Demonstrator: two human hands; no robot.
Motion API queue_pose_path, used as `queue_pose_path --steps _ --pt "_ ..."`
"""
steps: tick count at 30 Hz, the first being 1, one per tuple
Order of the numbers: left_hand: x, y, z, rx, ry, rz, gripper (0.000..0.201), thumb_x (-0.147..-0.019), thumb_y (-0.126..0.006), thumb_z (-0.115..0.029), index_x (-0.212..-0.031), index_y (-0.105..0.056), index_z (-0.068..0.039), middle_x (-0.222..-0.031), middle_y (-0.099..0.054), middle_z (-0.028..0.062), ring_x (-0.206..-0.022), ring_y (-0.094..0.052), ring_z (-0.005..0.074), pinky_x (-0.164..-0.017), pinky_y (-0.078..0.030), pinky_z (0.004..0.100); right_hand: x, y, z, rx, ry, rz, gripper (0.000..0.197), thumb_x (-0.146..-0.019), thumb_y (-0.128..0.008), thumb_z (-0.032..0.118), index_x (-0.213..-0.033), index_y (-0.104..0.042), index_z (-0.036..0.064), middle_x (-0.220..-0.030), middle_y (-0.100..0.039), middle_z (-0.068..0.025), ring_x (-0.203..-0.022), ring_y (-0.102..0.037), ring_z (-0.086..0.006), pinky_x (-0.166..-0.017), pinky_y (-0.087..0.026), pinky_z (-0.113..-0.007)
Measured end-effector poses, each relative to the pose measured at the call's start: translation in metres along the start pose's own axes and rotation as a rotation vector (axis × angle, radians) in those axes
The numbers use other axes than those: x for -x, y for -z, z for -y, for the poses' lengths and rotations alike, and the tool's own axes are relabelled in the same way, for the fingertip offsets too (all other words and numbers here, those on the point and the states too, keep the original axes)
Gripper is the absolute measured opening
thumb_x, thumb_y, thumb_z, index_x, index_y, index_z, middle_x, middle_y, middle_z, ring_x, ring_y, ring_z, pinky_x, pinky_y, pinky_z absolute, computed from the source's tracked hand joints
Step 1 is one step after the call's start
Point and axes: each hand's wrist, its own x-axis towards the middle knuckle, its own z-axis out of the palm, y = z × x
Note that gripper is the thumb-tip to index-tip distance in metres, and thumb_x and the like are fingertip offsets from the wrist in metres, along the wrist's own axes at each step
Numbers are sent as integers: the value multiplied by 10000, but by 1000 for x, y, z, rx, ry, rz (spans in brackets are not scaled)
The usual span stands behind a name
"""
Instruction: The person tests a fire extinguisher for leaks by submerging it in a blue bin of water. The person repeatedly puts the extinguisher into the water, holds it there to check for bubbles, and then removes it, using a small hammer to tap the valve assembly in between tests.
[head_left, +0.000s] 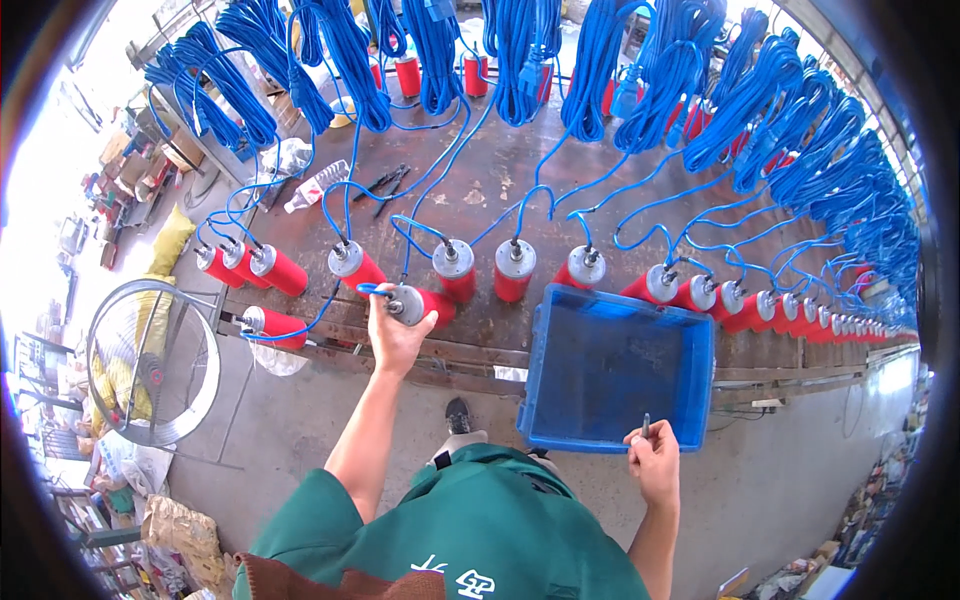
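Note:
My left hand [394, 338] is closed round the top end of a red cylinder with a grey metal cap [408, 304], near the table's front edge. A blue cable comes out of that cap by my fingers. On the right, my right hand [655, 462] pinches a small, slim metal piece [646, 424], too small to name, over the near edge of a shallow blue plastic tray [532, 370]. Similar capped cylinders, such as a red cylinder [511, 286] just behind the tray, stand in a row along the table, each with a blue cable.
Coiled blue cables [515, 60] hang across the far side. Pliers [390, 185] and a clear plastic bottle [318, 187] lie on the worn brown table [470, 200]. A round fan [155, 362] stands on the floor at left. One red cylinder [278, 327] lies at the front left.

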Motion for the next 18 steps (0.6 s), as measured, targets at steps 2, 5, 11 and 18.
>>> queue_pose_path --steps 2,5,11,18 --pt "12 15 -39 145 75 -3 730 -742 -955 -73 -1320 -508 -87 -1150 -620 46 -1038 -618 149 -955 -533 345 -3 5 6 31 -19 43 48 -985 -648 11 -1005 -605 19 -786 -644 -19 -564 -500 -36 -508 -395 -211" --pt "30 35 -77 319 260 -59 707 -757 -938 -29 -1318 -511 -81 -1147 -602 27 -1023 -617 138 -933 -543 331 -9 11 10 181 63 150 101 -999 -597 19 -1085 -649 5 -882 -703 -83 -654 -638 -98 -546 -488 -230" --pt "64 32 -122 820 660 47 493 -903 -799 -137 -1330 -559 -82 -1178 -703 113 -1018 -768 271 -773 -699 437 -9 27 19 -170 -94 358 219 -1076 -598 95 -1286 -604 31 -1012 -708 -77 -868 -718 -163 -557 -524 -264" --pt "98 -33 -129 769 840 202 514 -962 -716 -410 -1309 -618 -43 -1227 -746 173 -1081 -768 333 -859 -683 501 -16 40 0 82 36 279 317 -989 -592 -32 -1304 -559 -20 -968 -680 -76 -711 -577 -92 -635 -483 -262"
